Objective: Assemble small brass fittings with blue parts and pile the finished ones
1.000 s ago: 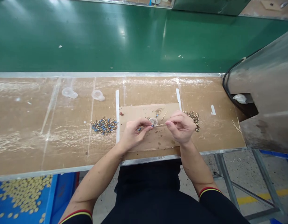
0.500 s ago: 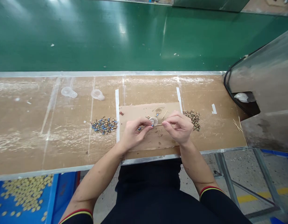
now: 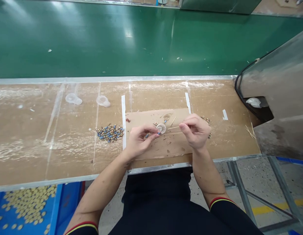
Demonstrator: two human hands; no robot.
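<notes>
My left hand [image 3: 142,138] pinches a small blue-tipped part [image 3: 159,133] between thumb and fingertips, over a cardboard sheet [image 3: 171,148]. Just beyond that part sits a small round clear dish [image 3: 161,128]. My right hand [image 3: 194,130] is closed on a thin wooden toothpick [image 3: 173,127], which points left toward the dish with its tip apart from the blue-tipped part. Another toothpick [image 3: 173,121] lies on the cardboard, near a loose blue-and-brass part [image 3: 165,121]. A pile of blue-and-brass parts [image 3: 110,133] lies to the left of my left hand.
Brass pieces [image 3: 206,120] show partly behind my right hand. Two translucent cups [image 3: 103,101] lie at the left of the bench. A metal housing [image 3: 283,98] bounds the right end; a green belt [image 3: 117,42] runs behind. A blue bin [image 3: 53,209] with yellowish discs stands below left.
My right hand has moved right, drawing the toothpick away from the blue-tipped part. My left hand has stayed nearly in place, still pinching the part.
</notes>
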